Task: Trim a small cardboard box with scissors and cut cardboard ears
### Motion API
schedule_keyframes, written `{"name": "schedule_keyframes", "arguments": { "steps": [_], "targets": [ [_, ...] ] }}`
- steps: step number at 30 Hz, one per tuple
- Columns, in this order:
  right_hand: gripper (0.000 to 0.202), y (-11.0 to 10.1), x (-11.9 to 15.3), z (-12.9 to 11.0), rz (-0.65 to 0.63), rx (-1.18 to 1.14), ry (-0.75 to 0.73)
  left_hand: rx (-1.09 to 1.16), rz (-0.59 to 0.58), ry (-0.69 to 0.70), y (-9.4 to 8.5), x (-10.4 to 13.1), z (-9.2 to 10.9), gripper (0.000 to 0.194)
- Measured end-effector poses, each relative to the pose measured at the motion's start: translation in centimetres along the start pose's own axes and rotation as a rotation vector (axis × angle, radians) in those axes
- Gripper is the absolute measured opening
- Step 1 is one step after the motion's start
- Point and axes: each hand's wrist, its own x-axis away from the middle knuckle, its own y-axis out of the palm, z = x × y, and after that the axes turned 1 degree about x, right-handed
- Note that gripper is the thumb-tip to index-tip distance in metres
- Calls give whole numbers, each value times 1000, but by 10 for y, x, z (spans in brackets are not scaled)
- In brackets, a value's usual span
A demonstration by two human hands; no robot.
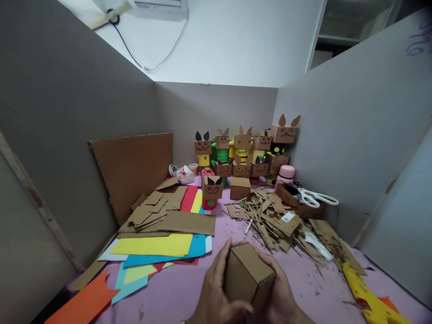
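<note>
Between both hands, a small closed cardboard box (241,274) is held a little above the purple tabletop, near the front edge of the view. My left hand (216,288) wraps its left side, with the thumb across the lower front. On the right side, my right hand (280,288) grips it with fingers along the edge. The box's top face and two sides show; its underside is hidden. Beyond it stands a cardboard-headed figure (212,191) with dark ears, a drawn face and a red body. A plain cardboard box (240,188) sits just right of that figure.
Left lie stacked cardboard pieces (158,211), a yellow sheet (151,245) and an orange sheet (83,299). Right are cardboard scraps (266,213), white-handled scissors (313,197), a pink bottle (286,174) and a yellow glue gun (362,292). Several animal figures (242,143) stand behind. Grey partitions (216,105) enclose the table.
</note>
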Motion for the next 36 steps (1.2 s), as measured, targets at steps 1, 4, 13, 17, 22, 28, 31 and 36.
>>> {"name": "schedule_keyframes", "arguments": {
  "steps": [1, 4, 13, 17, 22, 28, 31, 36],
  "targets": [
    [28, 0, 0, -2, 10, -20, 78, 43, 15, 14, -2, -1, 2, 88],
    [41, -1, -1, -5, 9, -62, 290, 116, 61, 70, -3, -2, 7, 70],
    [53, -7, -5, 2, -11, -18, 329, 123, 33, -1, 1, -5, 18, 50],
    [54, 2, -2, 5, -113, -81, 170, 391, 149, -196, 5, -8, 22, 56],
    [55, -2, -4, 6, -99, 1, 236, 712, 249, -471, 6, -13, 17, 66],
    [62, -6, -9, 1, 8, -22, 226, 611, 41, -333, 8, -17, 13, 105],
    [52, -6, -8, 1, 91, -21, 215, 565, 52, -342, 8, -21, 16, 104],
    [48, -8, -8, 3, 74, -20, 243, 553, 38, -329, 6, -23, 17, 109]
  ]
}}
